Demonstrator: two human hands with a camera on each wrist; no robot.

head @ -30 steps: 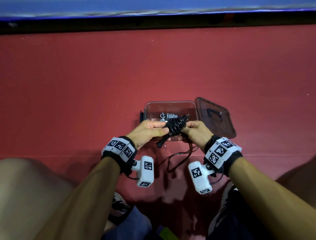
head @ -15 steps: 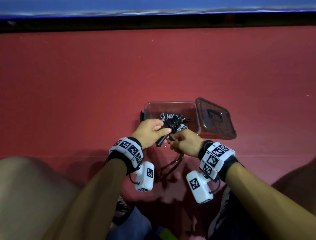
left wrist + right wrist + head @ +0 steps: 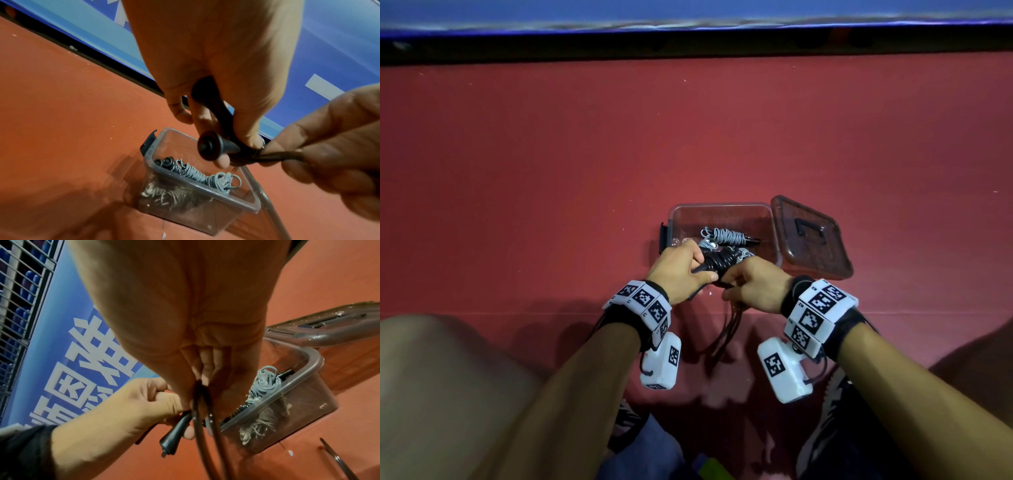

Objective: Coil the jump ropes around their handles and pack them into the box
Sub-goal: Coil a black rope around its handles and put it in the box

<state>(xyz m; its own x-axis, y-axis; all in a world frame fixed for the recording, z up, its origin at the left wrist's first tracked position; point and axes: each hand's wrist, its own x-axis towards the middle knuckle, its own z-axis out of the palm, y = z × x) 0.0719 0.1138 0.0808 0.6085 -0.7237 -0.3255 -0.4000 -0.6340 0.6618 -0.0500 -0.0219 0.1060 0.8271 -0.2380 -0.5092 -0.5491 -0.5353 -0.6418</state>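
Observation:
My left hand [image 3: 681,270] grips the black handles [image 3: 213,146] of a black jump rope [image 3: 722,260], partly coiled around them, just above the near edge of the clear plastic box [image 3: 722,209]. My right hand [image 3: 753,287] pinches the loose black cord [image 3: 197,426] beside the coil; its slack loops hang down to the floor [image 3: 726,335]. A grey coiled jump rope [image 3: 726,235] lies inside the box [image 3: 205,191], also seen as the grey rope [image 3: 265,384] from the right wrist.
The box's lid [image 3: 811,236] lies flat on the red floor [image 3: 688,137], touching the box's right side. A blue banner wall [image 3: 688,13] runs along the far edge. My knees and shoes frame the bottom of the head view.
My right hand moved from the far end of the coil down to its near side, drawing the cord round the handles. Both hands dropped slightly toward me.

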